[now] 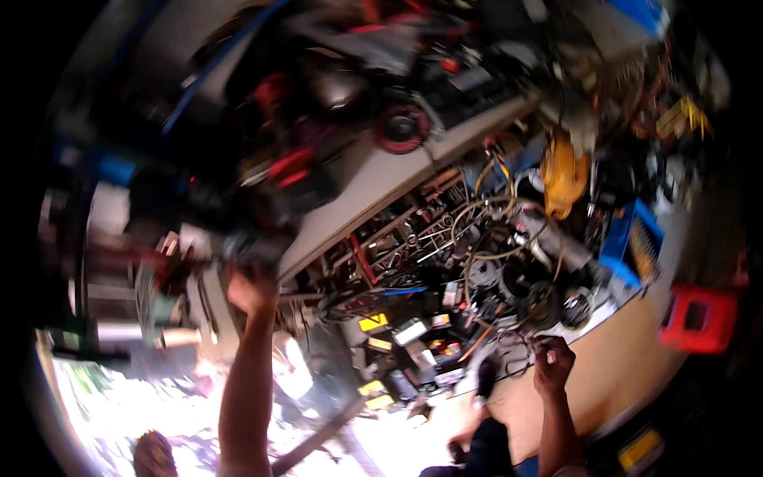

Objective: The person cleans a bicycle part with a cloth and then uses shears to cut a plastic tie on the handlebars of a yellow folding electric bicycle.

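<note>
Holding the right hand (551, 364) low beside the tan surface (624, 346), curling the fingers in, but not managing to tell about anything pinched inside. Holding the left hand (251, 289) out by the lower-left end of the tabletop (362, 183), right at a dark thing (257, 247). Seeing too much blur there to tell fingers clamped on it from fingers just touching. Calling that the risky spot tbh: possibly dropping the dark thing from a half-made grip, or knocking it off something nearby from rushing the arm.

Going further up the tabletop, spotting a red reel (401, 129), round and probably rolling off after any decent bump. Seeing dark clutter (338, 87) past it, maybe risking a small avalanche from tugging at one piece.

Looking down below the edge, finding yellow boxes (372, 322), likely tripping up a careless foot. Also noticing a looping hose (455, 232) around round dark parts (543, 306), maybe snagging an ankle. Further out, making out a yellow machine (563, 179), a blue bin (621, 245) and a red stool (719, 319). Not worrying much there, short of backing into the stool.
</note>
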`<state>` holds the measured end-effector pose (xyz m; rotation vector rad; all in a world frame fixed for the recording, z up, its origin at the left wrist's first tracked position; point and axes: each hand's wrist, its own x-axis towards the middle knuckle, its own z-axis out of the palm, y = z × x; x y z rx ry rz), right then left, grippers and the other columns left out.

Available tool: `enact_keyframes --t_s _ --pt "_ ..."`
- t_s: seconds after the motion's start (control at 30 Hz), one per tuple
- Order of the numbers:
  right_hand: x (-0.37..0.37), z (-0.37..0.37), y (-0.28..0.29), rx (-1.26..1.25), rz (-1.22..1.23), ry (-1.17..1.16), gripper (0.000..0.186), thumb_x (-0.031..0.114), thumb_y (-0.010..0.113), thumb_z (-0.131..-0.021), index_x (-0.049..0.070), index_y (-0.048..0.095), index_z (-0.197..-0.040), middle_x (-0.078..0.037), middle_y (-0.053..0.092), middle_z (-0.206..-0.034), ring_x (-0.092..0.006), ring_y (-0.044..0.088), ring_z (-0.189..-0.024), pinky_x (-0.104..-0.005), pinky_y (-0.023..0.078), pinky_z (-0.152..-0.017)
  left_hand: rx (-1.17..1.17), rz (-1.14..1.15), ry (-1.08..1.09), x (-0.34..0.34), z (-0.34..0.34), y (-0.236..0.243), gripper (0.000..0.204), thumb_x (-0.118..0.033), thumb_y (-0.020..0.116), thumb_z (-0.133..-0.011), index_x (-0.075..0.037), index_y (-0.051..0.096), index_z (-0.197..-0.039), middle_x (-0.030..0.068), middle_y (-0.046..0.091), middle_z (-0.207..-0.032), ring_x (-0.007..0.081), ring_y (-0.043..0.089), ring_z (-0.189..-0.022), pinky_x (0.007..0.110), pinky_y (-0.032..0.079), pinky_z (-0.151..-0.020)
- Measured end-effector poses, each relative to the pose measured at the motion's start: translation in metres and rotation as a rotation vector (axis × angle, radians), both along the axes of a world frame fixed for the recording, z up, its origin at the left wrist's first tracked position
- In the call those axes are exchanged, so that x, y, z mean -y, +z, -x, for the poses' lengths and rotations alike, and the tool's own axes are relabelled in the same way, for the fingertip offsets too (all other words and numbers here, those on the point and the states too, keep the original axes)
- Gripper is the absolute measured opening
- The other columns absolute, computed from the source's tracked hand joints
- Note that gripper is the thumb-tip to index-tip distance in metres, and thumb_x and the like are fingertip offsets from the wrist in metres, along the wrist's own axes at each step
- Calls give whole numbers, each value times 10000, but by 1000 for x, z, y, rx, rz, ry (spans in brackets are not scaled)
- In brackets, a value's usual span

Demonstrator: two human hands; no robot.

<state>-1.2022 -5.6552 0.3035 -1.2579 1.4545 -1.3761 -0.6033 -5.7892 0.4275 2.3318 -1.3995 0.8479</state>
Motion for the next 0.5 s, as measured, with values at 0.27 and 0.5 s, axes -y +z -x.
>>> enact_keyframes --t_s 0.27,0.5 --pt "-46 -17 181 638 -448 463 334 313 682 -967 68 599 -1178 -108 666 -829 -269 672 -748 -468 584 -742 -469 19 -185 -81 121 28 392 -296 753 -803 -94 652 -1123 152 651 -1109 355 665 -985 474 569 -807" --pt "-184 -159 107 5 -894 1116 350 350 607 -1026 10 680 -1069 -95 677 -753 -188 611 -599 -344 517 -557 -1011 -704 -373 -520 213 -52 433 -348 654 -925 -131 659 -1300 163 715 -1065 354 717 -982 496 575 -810"
